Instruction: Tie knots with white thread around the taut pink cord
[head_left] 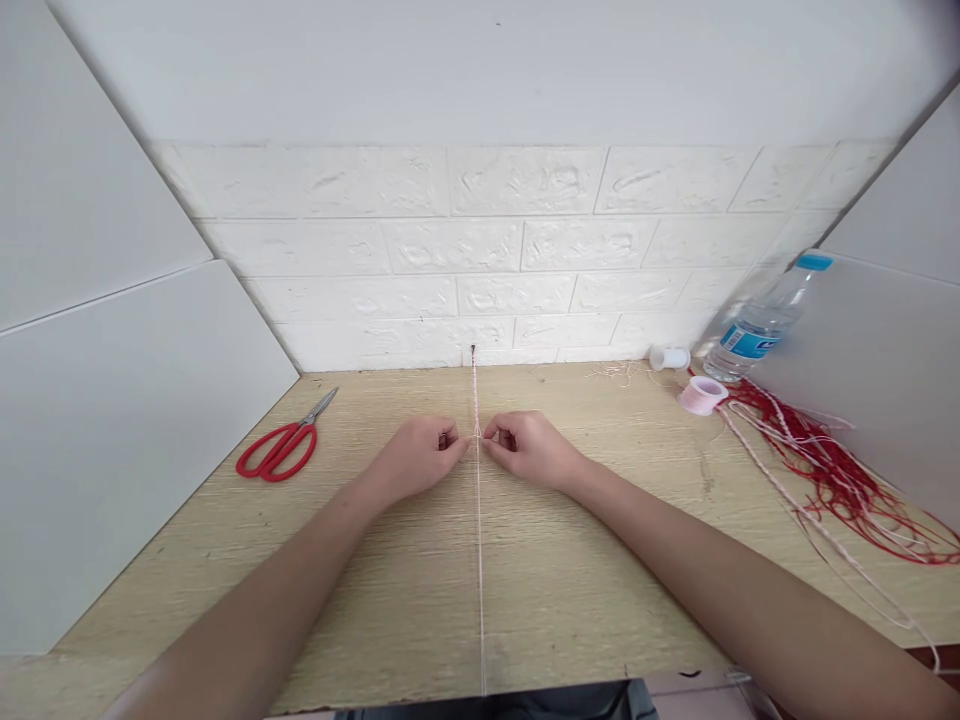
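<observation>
A pink-and-white braided cord runs from a small dark anchor point at the foot of the wall toward me. From its near end, pale straight strands stretch down to the table's front edge. My left hand is at the left of the braid's end, thumb and forefinger pinched on a thin pale thread. On the other side, my right hand pinches thread in the same way. Small loops of thread show between the two fingertips, close around the strands.
Red-handled scissors lie at the left. On the right are a pink thread spool, a white spool, a water bottle and a tangle of red cords. White panels flank the wooden table.
</observation>
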